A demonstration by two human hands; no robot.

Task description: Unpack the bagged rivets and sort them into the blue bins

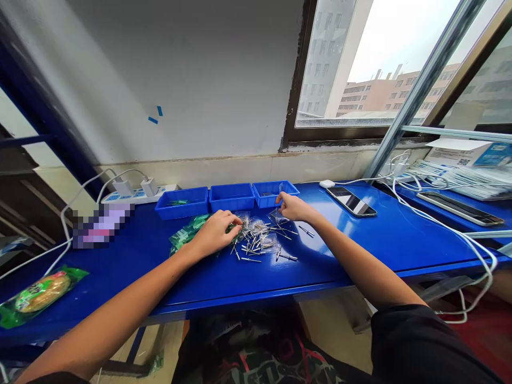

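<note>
A loose pile of silver blind rivets (256, 234) lies on the blue table, mixed with small clear plastic bags (270, 243). My left hand (216, 233) rests at the pile's left side, its fingers curled and closed; a bit of green shows by the thumb, but what they grip is unclear. Beside that hand are green pieces in clear packets (186, 234). My right hand (295, 207) is pinched closed at the front of the right blue bin (266, 202), above the pile's right edge. Whatever sits in its fingertips is too small to make out.
Left of that bin stand the middle blue bin (232, 204) and the left blue bin (182, 212), which holds something green. A phone (352, 201) lies right. A power strip (160, 191), wrapped bread (44, 293) and white cables (444, 218) surround the work area.
</note>
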